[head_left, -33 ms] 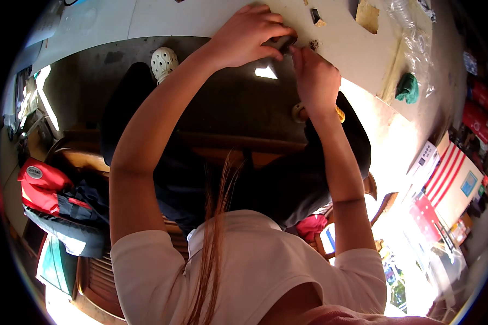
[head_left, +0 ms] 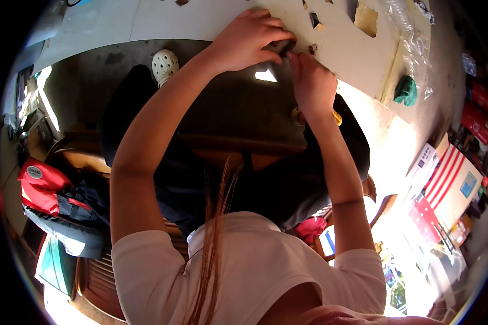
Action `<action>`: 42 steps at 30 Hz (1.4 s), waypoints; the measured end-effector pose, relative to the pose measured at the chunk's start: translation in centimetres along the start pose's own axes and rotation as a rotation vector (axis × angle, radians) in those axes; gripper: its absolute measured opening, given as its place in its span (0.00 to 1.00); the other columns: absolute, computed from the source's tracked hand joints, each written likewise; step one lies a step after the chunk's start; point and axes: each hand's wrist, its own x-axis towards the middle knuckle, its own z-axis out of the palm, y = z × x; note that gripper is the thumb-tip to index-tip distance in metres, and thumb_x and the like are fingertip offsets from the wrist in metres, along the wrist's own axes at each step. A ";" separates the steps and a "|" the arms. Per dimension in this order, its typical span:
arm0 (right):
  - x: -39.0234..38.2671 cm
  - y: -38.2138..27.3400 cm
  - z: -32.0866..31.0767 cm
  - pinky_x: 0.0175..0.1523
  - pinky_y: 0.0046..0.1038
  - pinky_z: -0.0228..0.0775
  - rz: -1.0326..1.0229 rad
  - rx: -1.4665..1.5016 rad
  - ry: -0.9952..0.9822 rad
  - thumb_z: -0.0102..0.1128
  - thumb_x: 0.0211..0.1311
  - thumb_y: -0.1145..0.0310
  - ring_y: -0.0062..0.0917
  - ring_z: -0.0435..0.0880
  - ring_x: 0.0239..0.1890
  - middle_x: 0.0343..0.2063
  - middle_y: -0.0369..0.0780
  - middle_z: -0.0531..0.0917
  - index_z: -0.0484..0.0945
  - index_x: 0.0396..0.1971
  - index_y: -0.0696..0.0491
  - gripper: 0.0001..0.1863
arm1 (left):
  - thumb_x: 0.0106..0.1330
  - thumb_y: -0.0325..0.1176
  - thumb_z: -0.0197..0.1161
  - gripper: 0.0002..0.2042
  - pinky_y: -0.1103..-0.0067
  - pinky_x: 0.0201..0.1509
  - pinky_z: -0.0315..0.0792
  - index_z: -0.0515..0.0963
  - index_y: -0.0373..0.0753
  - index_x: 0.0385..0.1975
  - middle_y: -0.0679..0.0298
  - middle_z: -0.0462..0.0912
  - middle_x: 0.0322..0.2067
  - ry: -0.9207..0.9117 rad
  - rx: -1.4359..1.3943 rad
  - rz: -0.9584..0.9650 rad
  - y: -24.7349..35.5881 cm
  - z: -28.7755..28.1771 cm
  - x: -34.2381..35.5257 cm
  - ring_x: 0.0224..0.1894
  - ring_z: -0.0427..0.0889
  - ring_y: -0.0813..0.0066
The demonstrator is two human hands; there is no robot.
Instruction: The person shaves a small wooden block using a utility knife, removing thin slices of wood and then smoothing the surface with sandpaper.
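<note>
At the near edge of the white table (head_left: 173, 21), my left hand (head_left: 246, 40) is closed, its thumb and fingers around a small dark flat piece (head_left: 288, 47). My right hand (head_left: 313, 81) meets it from the right. Its fingers are pinched together at the near end of that piece. The hands nearly touch, and they hide most of what is between them, so its kind cannot be made out. Dark brown crumbs (head_left: 312, 49) lie on the table just right of the fingertips. A little farther off is a small black-and-tan scrap (head_left: 316, 21).
A tan flat piece (head_left: 366, 19) and clear plastic wrapping (head_left: 415, 62) lie on the table's right side, with a crumpled green cloth (head_left: 405, 90) near its edge. Left of my seat is a red and dark bag (head_left: 40, 184). Boxes, one red-striped (head_left: 451, 176), stand at right.
My right hand has shifted very slightly left and nearer to me. The left hand keeps its grip, and the view has moved a little.
</note>
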 end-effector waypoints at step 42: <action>-2.8 1.6 -2.0 0.38 0.21 0.62 0.575 1.630 -0.764 0.40 0.78 0.54 0.18 0.70 0.34 0.30 0.35 0.73 0.77 0.51 0.58 0.24 | 0.51 0.40 0.72 0.25 0.65 0.61 0.65 0.78 0.45 0.51 0.64 0.79 0.46 -0.084 -0.068 0.002 0.4 -1.4 0.6 0.53 0.73 0.60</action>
